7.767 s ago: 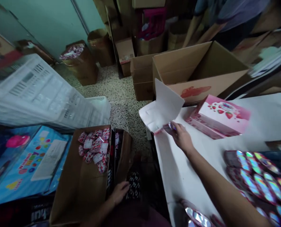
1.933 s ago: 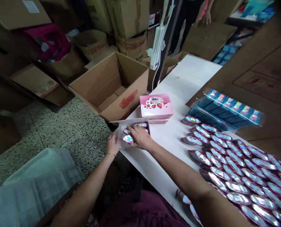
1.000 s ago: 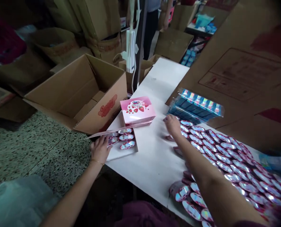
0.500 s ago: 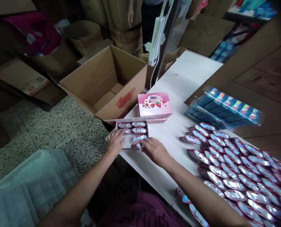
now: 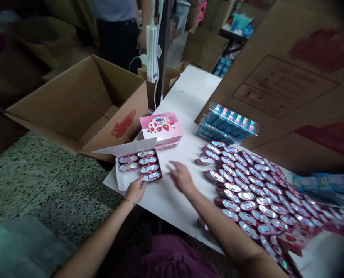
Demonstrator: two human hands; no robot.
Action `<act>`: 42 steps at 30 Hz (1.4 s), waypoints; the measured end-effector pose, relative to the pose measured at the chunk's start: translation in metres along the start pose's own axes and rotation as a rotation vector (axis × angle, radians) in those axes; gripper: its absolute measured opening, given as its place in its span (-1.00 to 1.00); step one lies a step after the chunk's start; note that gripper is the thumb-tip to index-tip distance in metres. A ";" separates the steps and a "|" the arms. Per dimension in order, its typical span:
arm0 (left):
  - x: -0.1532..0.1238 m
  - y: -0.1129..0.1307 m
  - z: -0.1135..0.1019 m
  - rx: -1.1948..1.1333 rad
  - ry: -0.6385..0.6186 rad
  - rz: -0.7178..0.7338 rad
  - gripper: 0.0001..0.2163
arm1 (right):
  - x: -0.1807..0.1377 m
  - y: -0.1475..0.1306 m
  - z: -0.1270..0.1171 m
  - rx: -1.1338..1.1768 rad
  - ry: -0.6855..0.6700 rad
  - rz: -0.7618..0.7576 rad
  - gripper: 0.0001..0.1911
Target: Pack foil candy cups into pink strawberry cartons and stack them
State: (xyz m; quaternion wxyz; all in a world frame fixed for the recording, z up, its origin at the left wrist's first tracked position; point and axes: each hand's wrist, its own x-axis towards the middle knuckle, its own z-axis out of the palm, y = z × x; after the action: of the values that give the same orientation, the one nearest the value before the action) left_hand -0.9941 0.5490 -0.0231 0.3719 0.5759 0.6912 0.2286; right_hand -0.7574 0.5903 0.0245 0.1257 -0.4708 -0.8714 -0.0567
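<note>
An open pink-and-white carton (image 5: 124, 183) lies at the table's near left corner with its lid raised. Several oval packs (image 5: 149, 168) with shiny tops and red rims stand inside it in two columns; the near left part is bare. My left hand (image 5: 135, 190) has its fingertips closed at the left end of the nearest pack (image 5: 151, 177) in the right column. To the right of the carton, my right hand (image 5: 181, 177) hovers over the white table, fingers apart and slightly blurred, with nothing in it.
Closed pink strawberry-print cartons (image 5: 162, 128) are stacked behind. A large open cardboard box (image 5: 102, 131) stands left. Many oval packs (image 5: 247, 195) cover the right side of the white table (image 5: 176, 210), near blue wrapped packs (image 5: 232, 121). A person (image 5: 117, 34) stands behind a post.
Another pack now stands at the near end of the carton's right column. My right hand has left the carton and moved right, opening. My left hand has shifted to that pack. The view has turned rightward.
</note>
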 end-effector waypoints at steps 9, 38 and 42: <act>-0.017 0.004 -0.018 -0.294 0.172 0.035 -0.56 | -0.053 0.139 -0.011 -0.366 -0.128 0.236 -0.51; -0.053 -0.011 -0.026 -0.054 0.380 0.200 -0.71 | -0.027 0.133 0.000 -0.249 -0.228 0.220 -0.24; -0.056 -0.039 -0.038 -0.051 0.596 0.161 -0.66 | -0.040 0.089 -0.019 -0.091 -0.095 0.223 -0.33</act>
State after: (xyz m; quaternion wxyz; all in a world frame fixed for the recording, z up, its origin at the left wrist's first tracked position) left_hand -1.0451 0.4903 -0.0143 0.1480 0.5269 0.7159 0.4336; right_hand -0.6591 0.6035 0.0300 0.0686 -0.5722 -0.8151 -0.0595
